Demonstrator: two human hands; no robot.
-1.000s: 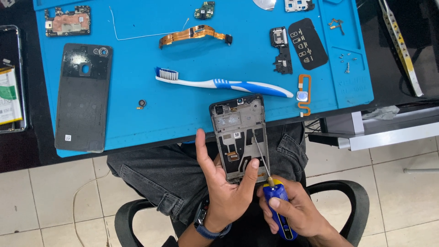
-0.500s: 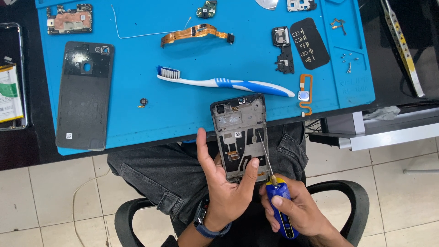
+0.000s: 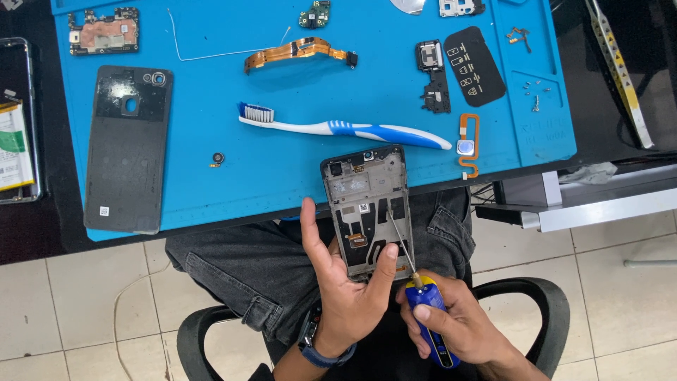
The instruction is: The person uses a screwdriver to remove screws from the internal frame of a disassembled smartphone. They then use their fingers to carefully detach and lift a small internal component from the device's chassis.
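Observation:
My left hand point(image 3: 345, 289) holds an opened phone frame point(image 3: 367, 204) from below, thumb on its left edge and fingers at its lower right, over my lap just below the mat's front edge. My right hand point(image 3: 458, 328) grips a blue and yellow screwdriver point(image 3: 430, 317). Its thin metal shaft point(image 3: 399, 240) reaches up into the middle of the frame's right side.
A blue work mat point(image 3: 211, 183) carries a dark phone back cover point(image 3: 127, 148), a blue and white toothbrush point(image 3: 338, 128), an orange flex cable point(image 3: 296, 51), a circuit board point(image 3: 104, 32), small black parts point(image 3: 462, 67) and tiny screws point(image 3: 534, 95). A battery point(image 3: 14, 144) lies far left.
The frame and both hands stay in nearly the same place. The screwdriver tip shifts only slightly on the frame.

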